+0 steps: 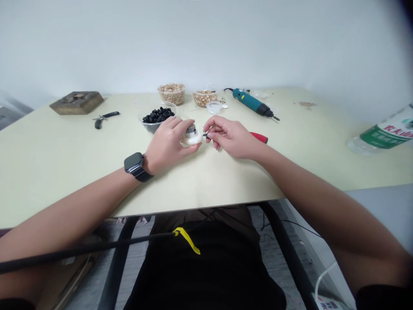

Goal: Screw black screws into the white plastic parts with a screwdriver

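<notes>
The white spool (192, 137) sits inside the left hand (172, 142).

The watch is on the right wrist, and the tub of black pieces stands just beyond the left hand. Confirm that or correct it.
Wrong wrist: the head view shows the watch on the left wrist. The tub of black pieces does stand just beyond the left hand.

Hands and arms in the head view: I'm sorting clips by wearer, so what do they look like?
The left hand and right hand are ungloved. The left wrist wears a dark, square-faced watch with a dark band; the right wrist is bare. Black sleeves show low in view.
</notes>
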Available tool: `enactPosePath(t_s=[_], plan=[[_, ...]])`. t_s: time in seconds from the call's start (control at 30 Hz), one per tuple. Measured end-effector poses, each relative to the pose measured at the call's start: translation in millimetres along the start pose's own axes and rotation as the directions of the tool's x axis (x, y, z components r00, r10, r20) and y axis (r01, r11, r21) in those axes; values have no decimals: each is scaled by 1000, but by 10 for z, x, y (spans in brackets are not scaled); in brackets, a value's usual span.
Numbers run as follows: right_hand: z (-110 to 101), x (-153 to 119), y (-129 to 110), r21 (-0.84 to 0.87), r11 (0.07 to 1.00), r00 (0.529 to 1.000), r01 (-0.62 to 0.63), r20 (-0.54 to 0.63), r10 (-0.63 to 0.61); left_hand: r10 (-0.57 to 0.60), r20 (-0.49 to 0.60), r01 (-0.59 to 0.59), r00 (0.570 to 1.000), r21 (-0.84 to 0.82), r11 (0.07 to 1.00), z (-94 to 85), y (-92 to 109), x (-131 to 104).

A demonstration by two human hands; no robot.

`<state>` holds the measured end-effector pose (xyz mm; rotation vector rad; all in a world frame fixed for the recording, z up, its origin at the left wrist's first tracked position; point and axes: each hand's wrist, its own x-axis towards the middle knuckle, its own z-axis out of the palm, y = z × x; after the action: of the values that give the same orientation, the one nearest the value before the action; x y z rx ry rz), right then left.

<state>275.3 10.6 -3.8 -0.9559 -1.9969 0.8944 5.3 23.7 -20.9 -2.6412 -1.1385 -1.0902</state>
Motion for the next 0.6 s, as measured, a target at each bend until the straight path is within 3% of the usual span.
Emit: enactPosePath(t_s=[0.27, 0.6], plan=[[-2, -27, 4, -179, 980, 996, 87, -3, -89, -9, 12, 9, 1000, 1, 1000, -11, 13, 2], [19, -31, 34, -133, 976, 983, 170, -41, -176, -90, -22, 87, 996, -114, 990, -21, 29, 10]])
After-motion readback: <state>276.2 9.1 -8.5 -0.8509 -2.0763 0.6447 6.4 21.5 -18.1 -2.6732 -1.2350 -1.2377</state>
